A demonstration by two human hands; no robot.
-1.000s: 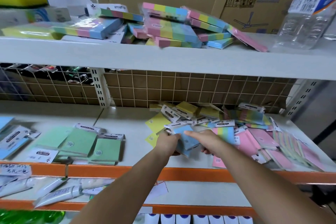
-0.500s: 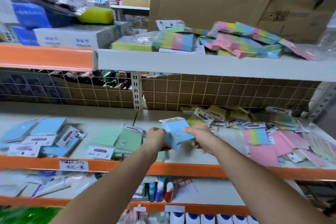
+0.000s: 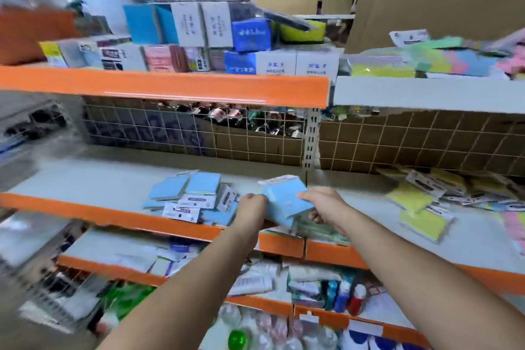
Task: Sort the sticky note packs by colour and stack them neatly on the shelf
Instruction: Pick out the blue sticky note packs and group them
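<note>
Both grips (image 3: 252,207) (image 3: 322,203) on blue packs (image 3: 284,199), above shelf edge (image 3: 278,244).

Blue sticky note packs (image 3: 285,202) held above shelf (image 3: 113,179), beside blue pile (image 3: 190,196).

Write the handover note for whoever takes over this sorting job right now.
Hands: left hand and right hand together grip a small bundle of light blue sticky note packs, held above the front edge of the grey middle shelf.
Where things are: loose pile of matching blue packs lies just left of the hands; yellow packs and other mixed colours lie unsorted at the right.
Done: blue packs partly gathered.
Left: probably set the held bundle on the blue pile, square it up, then sort the right-hand heap.
</note>
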